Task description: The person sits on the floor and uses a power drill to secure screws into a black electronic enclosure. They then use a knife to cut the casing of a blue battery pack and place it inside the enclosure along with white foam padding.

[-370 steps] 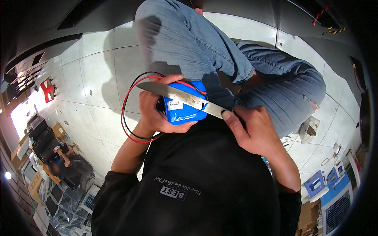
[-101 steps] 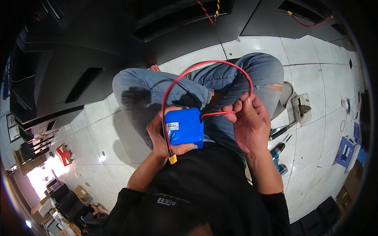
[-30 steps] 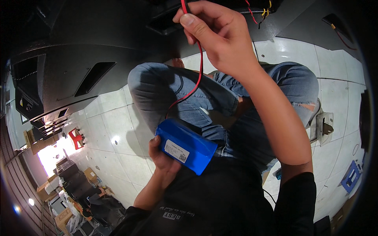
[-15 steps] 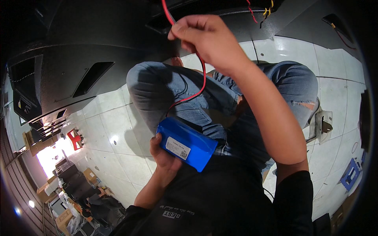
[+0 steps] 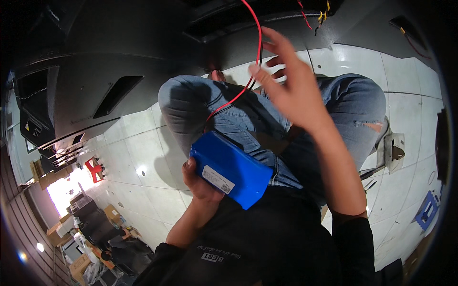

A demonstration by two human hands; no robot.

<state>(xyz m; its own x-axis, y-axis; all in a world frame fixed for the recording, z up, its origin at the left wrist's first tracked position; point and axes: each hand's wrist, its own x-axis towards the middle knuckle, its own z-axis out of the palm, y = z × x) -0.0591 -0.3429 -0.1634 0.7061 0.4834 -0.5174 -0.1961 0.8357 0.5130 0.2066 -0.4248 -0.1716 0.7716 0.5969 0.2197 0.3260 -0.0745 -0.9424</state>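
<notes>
My left hand [image 5: 202, 183] grips a blue shrink-wrapped battery pack [image 5: 238, 164] by its left side, thumb on top near a white label [image 5: 218, 179]. The pack is held tilted above my lap. A red and black wire pair [image 5: 234, 101] leaves its far end, curves up past my right hand and runs toward the black cabinet [image 5: 157, 62] at the top. My right hand [image 5: 293, 83], slightly blurred, has its fingers apart beside the wires. Nothing appears to be held in it; whether a fingertip touches the wires I cannot tell.
Loose red, yellow and black wire ends [image 5: 320, 18] hang from the cabinet at top right. A metal bracket [image 5: 394, 152] lies on the tiled floor right of my knee, and a blue plastic piece [image 5: 426, 209] farther right. A red stool [image 5: 94, 170] and boxes [image 5: 78, 267] stand at left.
My right hand has let go of the wire pair and moved right and down, its fingers spreading. The wires now curve freely upward. The battery pack has tilted a little in my left hand.
</notes>
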